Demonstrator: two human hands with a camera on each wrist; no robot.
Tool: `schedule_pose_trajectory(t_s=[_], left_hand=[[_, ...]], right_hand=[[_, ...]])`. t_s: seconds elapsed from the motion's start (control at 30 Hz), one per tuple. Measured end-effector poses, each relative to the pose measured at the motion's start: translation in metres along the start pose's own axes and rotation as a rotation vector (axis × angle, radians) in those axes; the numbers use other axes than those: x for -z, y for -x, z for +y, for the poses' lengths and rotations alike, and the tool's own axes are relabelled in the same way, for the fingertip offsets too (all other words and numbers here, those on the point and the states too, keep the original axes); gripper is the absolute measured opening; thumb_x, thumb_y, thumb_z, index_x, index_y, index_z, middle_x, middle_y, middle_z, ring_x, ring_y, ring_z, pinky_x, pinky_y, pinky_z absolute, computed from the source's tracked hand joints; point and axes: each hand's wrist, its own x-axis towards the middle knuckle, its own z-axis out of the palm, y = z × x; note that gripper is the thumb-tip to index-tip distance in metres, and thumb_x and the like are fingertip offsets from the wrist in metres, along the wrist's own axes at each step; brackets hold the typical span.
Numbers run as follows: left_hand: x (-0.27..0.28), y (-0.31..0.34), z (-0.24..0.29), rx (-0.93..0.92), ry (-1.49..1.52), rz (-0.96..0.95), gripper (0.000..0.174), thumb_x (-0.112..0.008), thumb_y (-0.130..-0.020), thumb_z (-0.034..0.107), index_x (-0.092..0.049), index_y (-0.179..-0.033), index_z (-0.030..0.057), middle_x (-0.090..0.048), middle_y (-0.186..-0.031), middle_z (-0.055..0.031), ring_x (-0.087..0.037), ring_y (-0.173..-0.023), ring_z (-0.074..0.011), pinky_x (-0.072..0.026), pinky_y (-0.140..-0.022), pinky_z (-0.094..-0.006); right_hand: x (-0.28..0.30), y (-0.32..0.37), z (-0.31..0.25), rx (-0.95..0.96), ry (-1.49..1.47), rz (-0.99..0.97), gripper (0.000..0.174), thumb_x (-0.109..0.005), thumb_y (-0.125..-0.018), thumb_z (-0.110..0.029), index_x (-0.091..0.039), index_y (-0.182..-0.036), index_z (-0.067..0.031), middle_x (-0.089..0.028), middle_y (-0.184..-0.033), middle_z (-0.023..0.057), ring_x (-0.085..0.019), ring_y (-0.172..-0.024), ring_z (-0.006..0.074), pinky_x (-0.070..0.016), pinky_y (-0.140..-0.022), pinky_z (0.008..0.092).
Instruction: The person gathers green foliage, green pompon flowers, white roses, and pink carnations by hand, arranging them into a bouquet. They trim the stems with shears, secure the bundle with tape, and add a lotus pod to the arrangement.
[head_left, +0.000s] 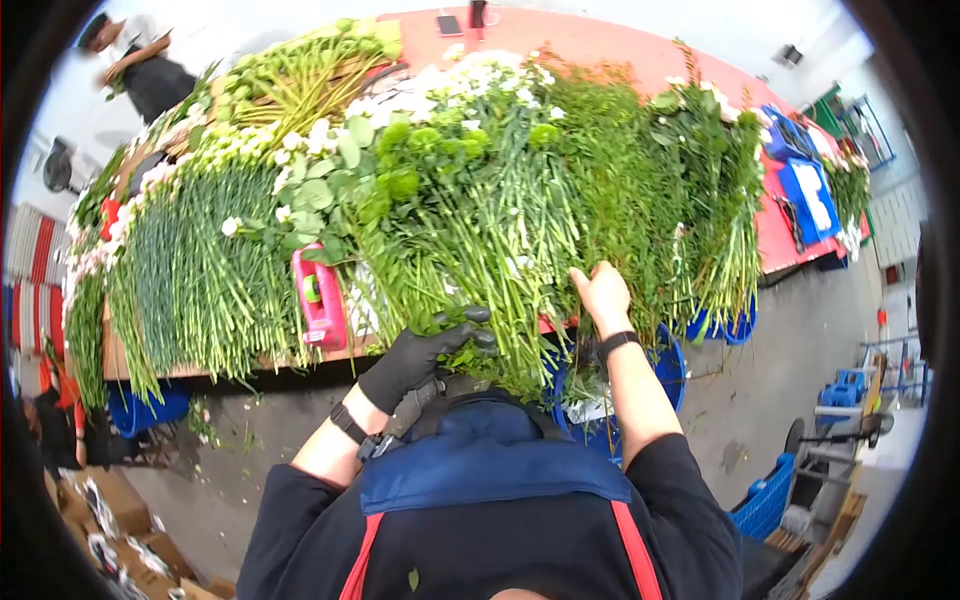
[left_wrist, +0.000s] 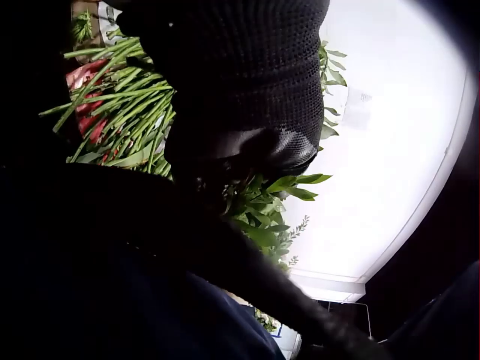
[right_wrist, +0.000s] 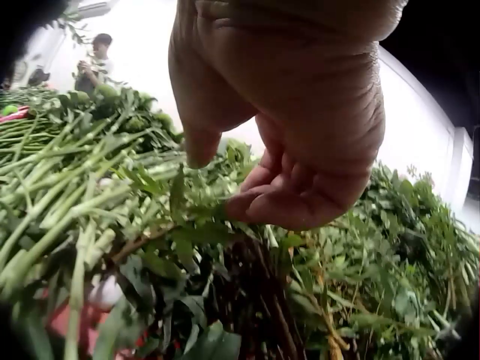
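Observation:
My left hand [head_left: 415, 362], in a black glove, is close to my body and grips some leafy green sprigs [head_left: 475, 368]. Leaves [left_wrist: 262, 221] poke out below the gloved fingers in the left wrist view; the stems inside the grip are hidden. My bare right hand [head_left: 606, 298] hovers at the near edge of a pile of leafy greenery [head_left: 605, 160]. Its thumb stands apart from the loosely bent fingers [right_wrist: 289, 191], and nothing shows between them. Left of it lie cut green flower stems [head_left: 500, 270] with their ends toward me.
A pink bottle-shaped container [head_left: 322, 305] lies among stems on the red-topped table [head_left: 590, 38]. Blue buckets [head_left: 668, 375] stand below its near edge. White flowers [head_left: 490, 85] and more stems [head_left: 200, 270] cover the table. Another person [head_left: 140, 65] stands at the far left.

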Motion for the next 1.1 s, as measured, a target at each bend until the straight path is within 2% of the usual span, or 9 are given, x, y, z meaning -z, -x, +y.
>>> schedule_pose_trajectory(t_s=[0.27, 0.3, 0.4, 0.47, 0.6, 0.67, 0.8, 1.0, 1.1], left_hand=[[0.005, 0.008, 0.000, -0.052, -0.234, 0.161, 0.040, -0.059, -0.094, 0.018, -0.052, -0.128, -0.0036, -0.065, -0.113, -0.0164, -0.063, -0.104, -0.0255, -0.0504, -0.092, -0.0379], [-0.012, 0.009, 0.019, 0.053, 0.119, 0.083, 0.038, -0.056, -0.096, 0.015, -0.051, -0.129, -0.0023, -0.064, -0.114, -0.0151, -0.063, -0.105, -0.0247, -0.0511, -0.092, -0.0363], [-0.004, 0.012, 0.020, 0.050, 0.120, 0.153, 0.039, -0.055, -0.097, 0.013, -0.047, -0.133, 0.0001, -0.064, -0.116, -0.0142, -0.064, -0.105, -0.0245, -0.0513, -0.092, -0.0351], [0.016, 0.015, 0.011, -0.049, -0.366, 0.129, 0.040, -0.053, -0.097, 0.013, -0.046, -0.135, 0.0016, -0.062, -0.121, -0.0121, -0.063, -0.107, -0.0237, -0.0508, -0.093, -0.0344], [0.004, -0.001, 0.013, -0.054, -0.525, 0.120, 0.042, -0.055, -0.096, 0.011, -0.045, -0.136, 0.0008, -0.059, -0.126, -0.0110, -0.061, -0.111, -0.0214, -0.0494, -0.096, -0.0348], [-0.009, -0.013, 0.014, 0.042, -0.205, 0.123, 0.042, -0.056, -0.095, 0.010, -0.046, -0.135, 0.0002, -0.059, -0.126, -0.0125, -0.061, -0.111, -0.0223, -0.0490, -0.096, -0.0361], [-0.062, -0.033, 0.034, 0.136, -0.103, 0.145, 0.033, -0.058, -0.094, 0.011, -0.056, -0.125, -0.0020, -0.064, -0.115, -0.0145, -0.063, -0.103, -0.0246, -0.0496, -0.092, -0.0372], [-0.055, -0.046, 0.026, 0.148, -0.173, 0.083, 0.035, -0.055, -0.096, 0.013, -0.052, -0.128, -0.0022, -0.064, -0.114, -0.0146, -0.064, -0.103, -0.0247, -0.0512, -0.091, -0.0368], [-0.050, -0.057, 0.017, 0.166, -0.054, -0.039, 0.036, -0.055, -0.097, 0.012, -0.051, -0.129, -0.0036, -0.063, -0.115, -0.0154, -0.063, -0.104, -0.0250, -0.0501, -0.093, -0.0362]], right_hand=[[0.011, -0.003, 0.045, -0.133, -0.216, -0.012, 0.031, -0.071, -0.077, -0.032, -0.065, -0.078, -0.0013, -0.067, -0.080, 0.0193, -0.065, -0.077, 0.0326, -0.0499, -0.071, 0.0413], [0.016, -0.004, 0.061, -0.146, -0.261, 0.015, 0.032, -0.072, -0.077, -0.032, -0.065, -0.078, -0.0011, -0.066, -0.078, 0.0188, -0.064, -0.074, 0.0309, -0.0495, -0.069, 0.0403], [0.031, -0.013, 0.114, -0.159, -0.595, 0.178, 0.032, -0.069, -0.081, -0.034, -0.069, -0.090, -0.0029, -0.067, -0.078, 0.0168, -0.065, -0.073, 0.0302, -0.0500, -0.071, 0.0392], [0.022, -0.044, 0.161, -0.298, -0.502, 0.239, 0.030, -0.067, -0.084, -0.031, -0.069, -0.092, -0.0023, -0.069, -0.085, 0.0162, -0.065, -0.078, 0.0309, -0.0501, -0.074, 0.0392], [0.021, -0.085, 0.182, -0.115, -0.228, 0.250, 0.030, -0.064, -0.086, -0.027, -0.068, -0.106, -0.0046, -0.066, -0.107, 0.0171, -0.063, -0.098, 0.0327, -0.0490, -0.087, 0.0404], [0.003, -0.106, 0.184, 0.052, -0.151, 0.334, 0.032, -0.064, -0.085, -0.026, -0.067, -0.109, -0.0055, -0.066, -0.109, 0.0171, -0.063, -0.100, 0.0330, -0.0488, -0.088, 0.0408], [0.014, -0.110, 0.153, -0.070, -0.260, -0.018, 0.027, -0.065, -0.085, -0.022, -0.070, -0.105, -0.0049, -0.068, -0.104, 0.0166, -0.063, -0.098, 0.0362, -0.0484, -0.090, 0.0420], [0.087, -0.010, 0.119, -0.177, -1.080, 0.114, 0.023, -0.070, -0.083, -0.017, -0.071, -0.093, 0.0039, -0.062, -0.074, 0.0001, -0.052, -0.066, 0.0064, -0.0412, -0.060, 0.0222], [0.108, 0.061, 0.100, -0.272, -1.256, -0.007, 0.015, -0.070, -0.083, -0.011, -0.071, -0.090, 0.0019, -0.062, -0.074, -0.0002, -0.053, -0.066, 0.0076, -0.0409, -0.060, 0.0235]])
